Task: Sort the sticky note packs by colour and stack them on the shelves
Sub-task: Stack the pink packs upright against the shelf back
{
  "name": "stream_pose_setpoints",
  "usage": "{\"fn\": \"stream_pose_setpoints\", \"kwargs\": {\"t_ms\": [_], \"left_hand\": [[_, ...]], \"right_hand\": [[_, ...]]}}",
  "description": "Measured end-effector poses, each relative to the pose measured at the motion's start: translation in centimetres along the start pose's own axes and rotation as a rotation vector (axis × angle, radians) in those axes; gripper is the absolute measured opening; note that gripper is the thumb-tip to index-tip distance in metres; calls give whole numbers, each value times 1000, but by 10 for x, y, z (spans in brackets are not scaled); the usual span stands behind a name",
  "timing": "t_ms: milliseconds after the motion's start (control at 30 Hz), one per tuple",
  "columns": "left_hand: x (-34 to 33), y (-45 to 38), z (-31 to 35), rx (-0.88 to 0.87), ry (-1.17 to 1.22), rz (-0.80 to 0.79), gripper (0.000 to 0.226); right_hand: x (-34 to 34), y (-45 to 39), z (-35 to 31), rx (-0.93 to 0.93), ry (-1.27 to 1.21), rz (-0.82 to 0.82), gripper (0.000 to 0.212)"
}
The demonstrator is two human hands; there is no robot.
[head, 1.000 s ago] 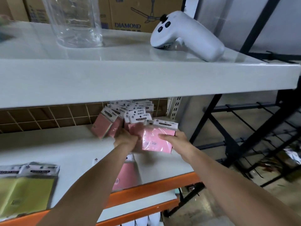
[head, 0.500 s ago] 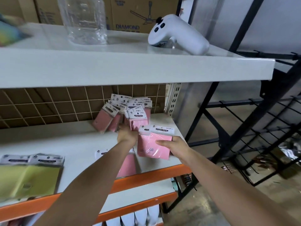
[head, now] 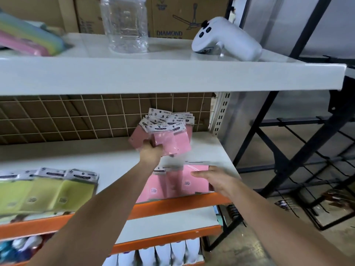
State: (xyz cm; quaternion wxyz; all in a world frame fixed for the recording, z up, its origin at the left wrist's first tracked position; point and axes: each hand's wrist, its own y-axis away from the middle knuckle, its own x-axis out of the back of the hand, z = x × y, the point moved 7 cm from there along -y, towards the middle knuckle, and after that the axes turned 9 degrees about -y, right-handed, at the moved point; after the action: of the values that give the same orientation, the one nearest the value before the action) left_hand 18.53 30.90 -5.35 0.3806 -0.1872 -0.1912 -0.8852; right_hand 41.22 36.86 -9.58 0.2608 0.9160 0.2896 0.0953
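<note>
Nearest: right hand [head: 213, 179] rests on the flat pink packs [head: 172, 184] at the front edge of the middle shelf [head: 207, 148], fingers fairly straight on the top pack, thumb side hidden, so whether it pinches the pack I can't tell. Packs lie side by side, partly overlapped, just behind the orange rail.

Left of those, well apart: yellow packs [head: 44, 191] in a row on the same shelf. Colours separate so far.

Further back: left hand [head: 151, 152] grips a fanned bunch of pink packs [head: 165, 135], fingers clenched round their lower ends, header cards up, near the wire grid at the back.

Step in hand, as I read it: merge the bunch with the flat pink ones.
- Square the fan before setting down; loose headers will probably splay and slide.
- Keep the right hand pinning the flat packs so they don't go over the edge.
- Stack headers all one way, and keep clear of the yellows.

Top shelf: clear jar [head: 125, 25], white controller [head: 226, 39], not involved.
</note>
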Motion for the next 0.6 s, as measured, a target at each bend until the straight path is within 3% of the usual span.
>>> {"fn": "stream_pose_setpoints", "kwargs": {"t_ms": [133,267,467,600], "left_hand": [[12,5,-7,44,173,-28,30],[22,16,-11,23,304,-85,25],[33,39,-22,52,341,-134,8],[36,49,-28,75,354,-130,15]], "right_hand": [[-19,0,-2,-2,-2,-46,16],[-27,-13,1,-2,56,-31,43],[-12,-10,-6,-12,182,70,61],[-2,-5,-9,-1,431,176,43]]}}
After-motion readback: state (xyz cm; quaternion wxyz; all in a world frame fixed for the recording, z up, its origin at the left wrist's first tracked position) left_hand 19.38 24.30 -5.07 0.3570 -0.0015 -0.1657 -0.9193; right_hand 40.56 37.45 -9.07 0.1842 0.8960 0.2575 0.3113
